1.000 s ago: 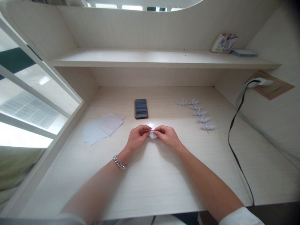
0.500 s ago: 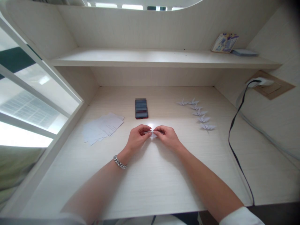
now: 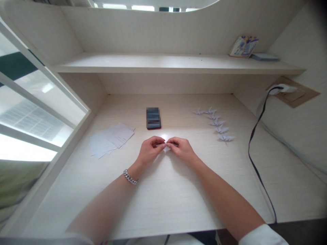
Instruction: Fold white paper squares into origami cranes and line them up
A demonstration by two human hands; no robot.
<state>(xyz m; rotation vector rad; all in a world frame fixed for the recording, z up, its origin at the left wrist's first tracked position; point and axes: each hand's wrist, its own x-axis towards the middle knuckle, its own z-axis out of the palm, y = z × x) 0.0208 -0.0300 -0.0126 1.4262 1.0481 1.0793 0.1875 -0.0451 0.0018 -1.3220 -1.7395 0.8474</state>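
Between my fingertips, low over the middle of the desk, is a small folded piece of white paper. My left hand pinches its left side between thumb and fingers, with a chain bracelet on the wrist. On the other side my right hand grips the paper in a similar pinch. Most of the paper is hidden by the fingers, so its folded shape cannot be made out. Several white paper cranes stand in a loose line to the right. Loose white paper sheets lie fanned out and overlapping on the left.
A phone lies beyond my hands. Along the right side, a black cable runs from a wall socket down to the desk's front edge. A shelf above the desk holds a colourful box and a flat bluish item.
Both hands stay at nearly the same spot, with only slight finger movement around the folded paper. The whole view has shifted a little.
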